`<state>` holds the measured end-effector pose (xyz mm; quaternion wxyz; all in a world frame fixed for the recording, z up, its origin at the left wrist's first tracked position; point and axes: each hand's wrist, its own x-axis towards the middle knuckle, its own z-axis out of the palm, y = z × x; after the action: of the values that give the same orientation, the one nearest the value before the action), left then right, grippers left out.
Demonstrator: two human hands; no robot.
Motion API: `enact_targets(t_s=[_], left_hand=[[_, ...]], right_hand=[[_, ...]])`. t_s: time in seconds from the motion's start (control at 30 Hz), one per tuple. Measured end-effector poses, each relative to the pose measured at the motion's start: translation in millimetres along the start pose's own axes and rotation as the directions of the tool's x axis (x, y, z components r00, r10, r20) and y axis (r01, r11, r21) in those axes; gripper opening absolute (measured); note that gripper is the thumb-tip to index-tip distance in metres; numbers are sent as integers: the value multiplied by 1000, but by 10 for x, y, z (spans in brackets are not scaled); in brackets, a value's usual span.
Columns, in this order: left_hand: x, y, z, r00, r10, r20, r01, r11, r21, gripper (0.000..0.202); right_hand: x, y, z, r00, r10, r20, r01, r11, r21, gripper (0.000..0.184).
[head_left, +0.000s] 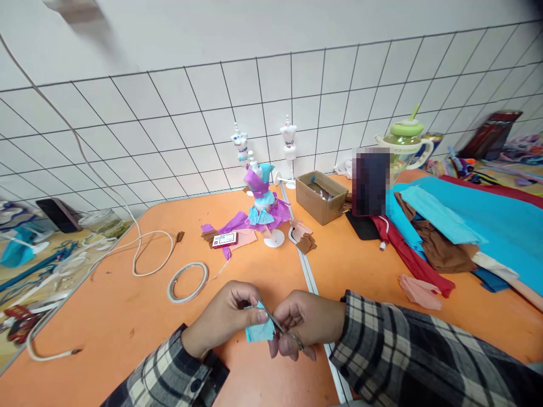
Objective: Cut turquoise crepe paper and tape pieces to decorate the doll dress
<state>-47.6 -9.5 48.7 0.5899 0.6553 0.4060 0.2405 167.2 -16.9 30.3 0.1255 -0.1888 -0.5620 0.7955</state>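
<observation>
Between the thumb and fingers of my left hand point(231, 311) is a small piece of light blue crepe paper point(259, 332). My right hand point(303, 319) grips a pair of small metal scissors point(275, 321), whose blades lie across the top of the blue piece, close to my left thumb. Past my hands stands a small mannequin point(263, 198) on a white round base, dressed in purple and light blue crepe paper. A roll of narrow tape point(188, 264) lies flat to the left of my left hand.
Two bare small mannequins point(289, 138) stand by the tiled wall. A cardboard box point(326, 204) holds scraps. At right lie coloured paper sheets point(487, 215) and a green-lidded cup point(405, 144). A white cable point(138, 249) loops at left; a small red-and-white box point(224, 239) lies near the dressed mannequin.
</observation>
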Motion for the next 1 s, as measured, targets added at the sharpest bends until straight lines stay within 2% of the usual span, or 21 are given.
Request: enact_targets(t_s=[0.1, 0.23, 0.43, 0.53, 0.67, 0.73, 0.8, 0.83, 0.87, 0.9, 0.93, 1.0], left_hand=[[8, 2, -4, 1000, -12, 17, 11, 1000, 19, 49], [16, -6, -11, 1000, -30, 0, 30, 999, 17, 47], [27, -22, -27, 998, -44, 47, 45, 999, -14, 48], [36, -32, -28, 999, -37, 15, 37, 999, -24, 47], [47, -46, -25, 998, -48, 30, 51, 995, -80, 43], [58, -52, -41, 996, -64, -62, 55, 989, -134, 40], [74, -64, -71, 973, -84, -215, 46, 983, -179, 35], [82, -73, -87, 955, -101, -278, 44, 978, -203, 33], [90, -84, -100, 941, -122, -316, 48, 971, -233, 32], [96, -97, -109, 933, -143, -331, 51, 961, -271, 33], [101, -109, -112, 930, -161, -332, 56, 951, -305, 35], [107, -129, -98, 932, -181, -314, 72, 941, -330, 38]], right_hand=[[12, 17, -1, 999, 9, 31, -10, 999, 40, 55], [36, 55, -4, 997, 72, -37, -72, 997, 3, 52], [63, 78, 6, 998, 42, 37, -47, 985, 167, 62], [77, 83, 19, 999, 51, -13, -49, 991, 121, 60], [74, 41, -11, 999, 52, -2, -52, 994, 94, 60], [52, -12, -72, 996, 37, -85, -33, 998, 54, 63], [14, -75, -159, 954, 6, -298, -41, 993, -112, 57], [-11, -103, -206, 906, -34, -422, -81, 965, -251, 48], [-37, -125, -250, 845, -102, -525, -148, 898, -414, 39], [-64, -139, -288, 788, -190, -586, -232, 790, -568, 32], [-89, -146, -317, 752, -266, -603, -315, 659, -683, 28], [-121, -134, -345, 729, -348, -589, -431, 434, -791, 23]])
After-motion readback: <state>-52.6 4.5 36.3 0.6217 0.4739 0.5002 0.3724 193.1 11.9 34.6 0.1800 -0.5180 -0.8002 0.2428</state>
